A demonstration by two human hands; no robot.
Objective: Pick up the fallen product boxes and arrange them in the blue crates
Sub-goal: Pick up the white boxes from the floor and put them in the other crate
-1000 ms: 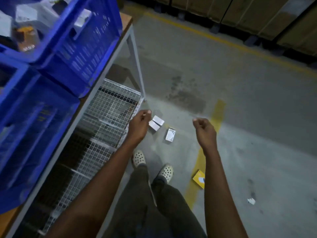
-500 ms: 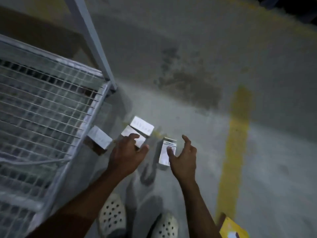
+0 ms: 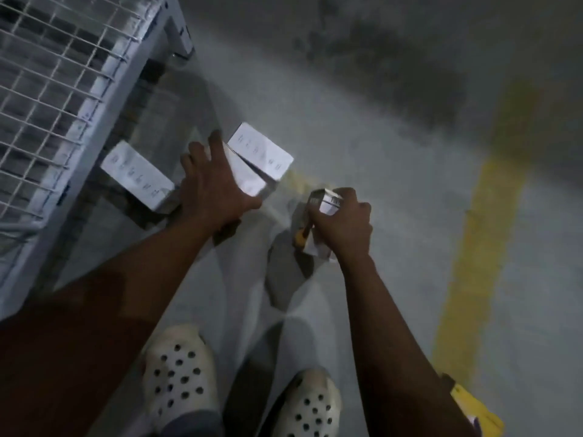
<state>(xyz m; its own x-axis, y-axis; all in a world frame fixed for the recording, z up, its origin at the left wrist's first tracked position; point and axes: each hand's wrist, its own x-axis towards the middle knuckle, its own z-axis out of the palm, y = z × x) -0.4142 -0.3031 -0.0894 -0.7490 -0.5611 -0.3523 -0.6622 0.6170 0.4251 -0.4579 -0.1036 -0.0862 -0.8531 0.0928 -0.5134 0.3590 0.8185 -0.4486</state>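
Note:
Several white product boxes lie on the grey floor. My right hand [image 3: 342, 223] is closed around a white box with a barcode end [image 3: 328, 201] and lifts it a little off the floor. My left hand [image 3: 211, 187] lies spread on a second white box [image 3: 249, 181], fingers apart, not closed on it. A third white box [image 3: 260, 149] touches that one at its far side. A fourth white box [image 3: 137, 175] lies to the left by the rack's edge. No blue crate is in view.
A wire-mesh lower shelf [image 3: 53, 83] with a grey metal frame and leg [image 3: 181, 36] fills the upper left. My two white perforated clogs [image 3: 179, 370] stand below. A yellow floor line [image 3: 482, 234] runs on the right; a yellow box [image 3: 473, 411] lies behind my right forearm.
I have bent lower, so the boxes look larger. My right hand has closed on the barcode box and tipped it up. My left hand has spread over the neighbouring box.

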